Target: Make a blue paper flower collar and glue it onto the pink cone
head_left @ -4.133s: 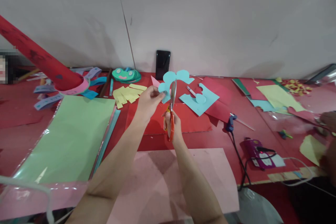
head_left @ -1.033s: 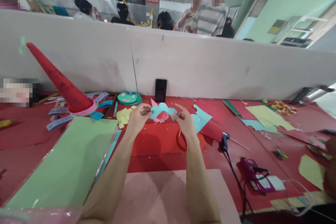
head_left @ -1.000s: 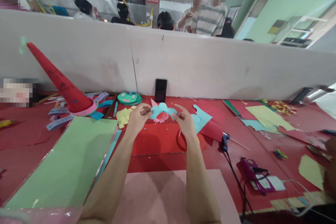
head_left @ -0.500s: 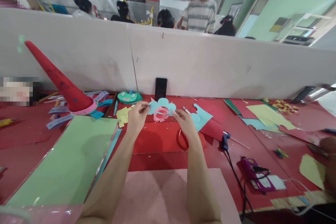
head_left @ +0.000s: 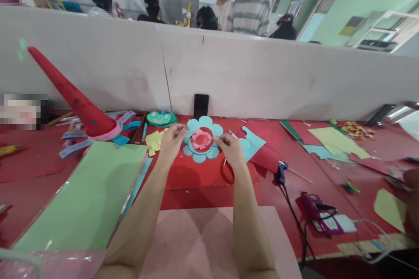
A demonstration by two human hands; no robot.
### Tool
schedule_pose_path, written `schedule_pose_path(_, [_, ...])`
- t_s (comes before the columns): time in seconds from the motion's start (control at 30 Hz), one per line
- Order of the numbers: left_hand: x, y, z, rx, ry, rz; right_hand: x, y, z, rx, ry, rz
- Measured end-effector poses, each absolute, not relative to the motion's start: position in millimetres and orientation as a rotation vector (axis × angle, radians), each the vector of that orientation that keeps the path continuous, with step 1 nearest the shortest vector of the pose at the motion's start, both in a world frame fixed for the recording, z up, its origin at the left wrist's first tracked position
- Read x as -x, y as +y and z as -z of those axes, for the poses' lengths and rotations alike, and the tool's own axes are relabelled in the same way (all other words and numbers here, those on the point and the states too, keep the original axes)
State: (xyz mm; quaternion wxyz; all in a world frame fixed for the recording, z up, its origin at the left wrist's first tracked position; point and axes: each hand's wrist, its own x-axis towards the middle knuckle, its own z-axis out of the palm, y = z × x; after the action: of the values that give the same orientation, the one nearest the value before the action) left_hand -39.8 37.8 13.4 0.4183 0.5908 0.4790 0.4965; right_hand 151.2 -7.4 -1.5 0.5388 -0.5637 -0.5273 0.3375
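Both hands on the blue paper flower (head_left: 205, 122), and it sits squarely between them! Over on its left edge, the left hand (head_left: 173, 141) has a petal pinched between thumb and fingertips; across the gap, the right hand (head_left: 231, 144) pinches the opposite edge, its fingers bent in toward the petals. The flower is open in the middle, petals running all the way round, and there in that opening shows a pink paper piece (head_left: 197, 143); whether the two touch, I cannot tell. Nearer the wearer, the red board (head_left: 199, 176) lies on the desk (head_left: 183, 198). Tucked just beside the right wrist, a red scissor handle (head_left: 223, 172); right of that hand, a cut blue sheet (head_left: 256, 144). Beyond the flower, a dark phone (head_left: 200, 105) leans against the partition (head_left: 248, 69).
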Motion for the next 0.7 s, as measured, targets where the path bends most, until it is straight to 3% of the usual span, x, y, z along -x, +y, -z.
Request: schedule_pose_path(0.7, [35.3,36.6,-11.4,-1.52,1.306,-1.283,-155.3,-4.7,6.0,1.349,-1.217,-0.767])
